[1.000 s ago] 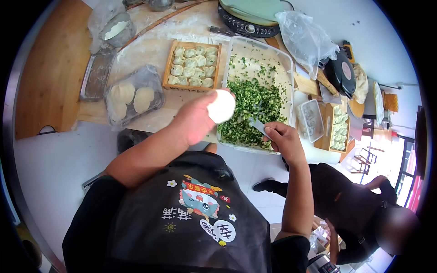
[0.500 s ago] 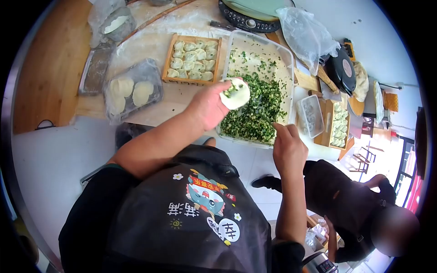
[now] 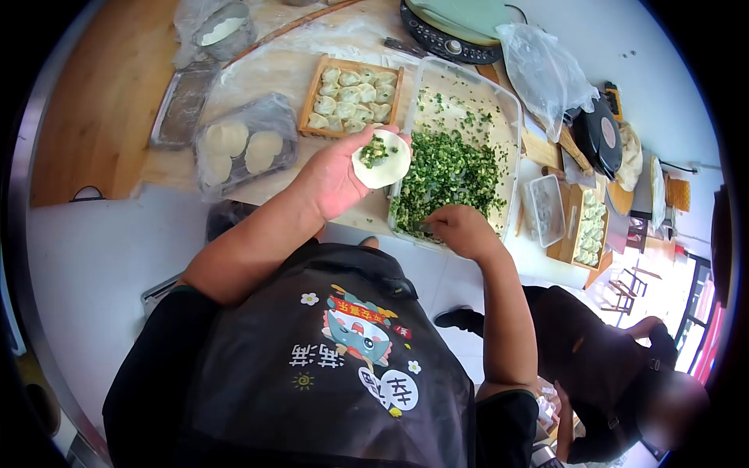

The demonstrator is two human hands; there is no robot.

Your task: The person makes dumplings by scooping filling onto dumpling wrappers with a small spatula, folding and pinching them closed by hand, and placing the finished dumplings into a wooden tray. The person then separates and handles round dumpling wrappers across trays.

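A round dumpling wrapper (image 3: pixel 390 170) with a little green filling on it lies across the fingers of my left hand (image 3: pixel 334 181), which holds it at the left side of a clear plastic tub (image 3: pixel 511 100). Chopped green filling (image 3: pixel 452 168) covers much of the tub's bottom. My right hand (image 3: pixel 466 232) is closed on a small metal utensil (image 3: pixel 422 226) at the tub's near edge. Only a bit of that utensil shows, so its exact kind is hidden. Behind my left hand is a wooden tray (image 3: pixel 312 93) with rows of folded dumplings (image 3: pixel 357 95).
To the left, wrappers (image 3: pixel 264 150) lie under a plastic bag. An electric griddle (image 3: pixel 452 39) stands at the back. On the right are a clear box (image 3: pixel 544 210) and a second wooden tray of dumplings (image 3: pixel 593 226). A person in dark clothes (image 3: pixel 577 335) is at the right.
My right hand has moved left and toward the tub's near edge with the utensil. My left hand has shifted slightly left with the wrapper, which now faces up more. The camera view has shifted a little.
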